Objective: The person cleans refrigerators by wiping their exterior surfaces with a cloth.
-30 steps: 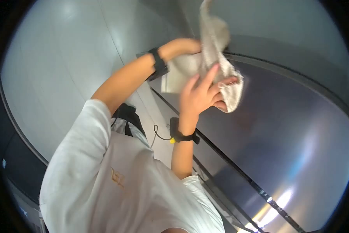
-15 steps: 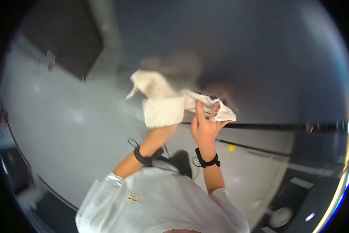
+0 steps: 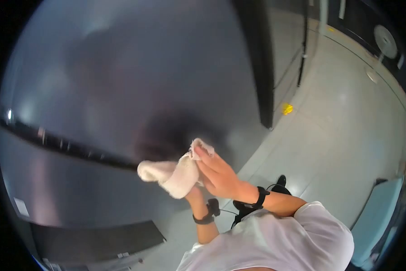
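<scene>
A white fabric cloth (image 3: 182, 180) with a fuzzy, towel-like texture hangs bunched between my two hands, in front of a dark glossy panel (image 3: 157, 81). My right hand (image 3: 218, 176) grips the upper right end of the cloth, its thumb side pressed on a folded edge. The folds cover most of my left hand (image 3: 195, 195), which holds the cloth from below; its fingers are hidden. A black band is around each wrist. Whether the cloth touches the panel I cannot tell.
The panel's dark vertical edge (image 3: 261, 77) stands to the right, and a dark strip (image 3: 72, 147) crosses its lower left. On the pale floor lies a yellow object (image 3: 287, 109). A standing fan (image 3: 385, 41) is far right, and a light-blue padded piece (image 3: 378, 221) lower right.
My view has turned right along the dark panel, bringing its right edge and the fan into sight. The cloth is more bunched, and my right hand now crosses in above my left.
</scene>
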